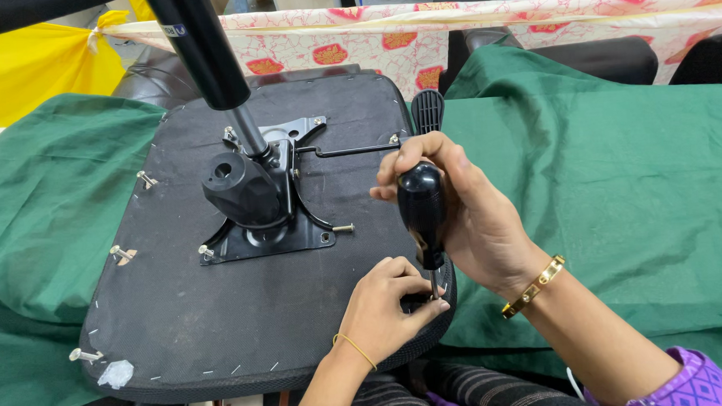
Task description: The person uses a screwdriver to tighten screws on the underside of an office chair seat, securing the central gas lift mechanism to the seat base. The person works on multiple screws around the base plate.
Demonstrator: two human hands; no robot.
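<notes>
An upturned black chair seat (220, 315) lies on the green cloth with its black metal tilt mechanism (251, 200) and gas cylinder (204, 47) standing up from the middle. My right hand (467, 214) grips the black handle of a screwdriver (422, 208), held upright with its tip at the seat's near right edge. My left hand (386, 303) rests on the seat there, fingers pinched around the screwdriver's shaft and the screw beneath it. The screw itself is hidden by my fingers.
Loose bolts stick out of the seat along its left edge (145, 180) (120, 254) (84, 355). A black lever paddle (427, 111) juts out at the seat's far right. Green cloth (619, 175) covers the table; patterned fabric (451, 28) and yellow fabric (30, 63) lie behind.
</notes>
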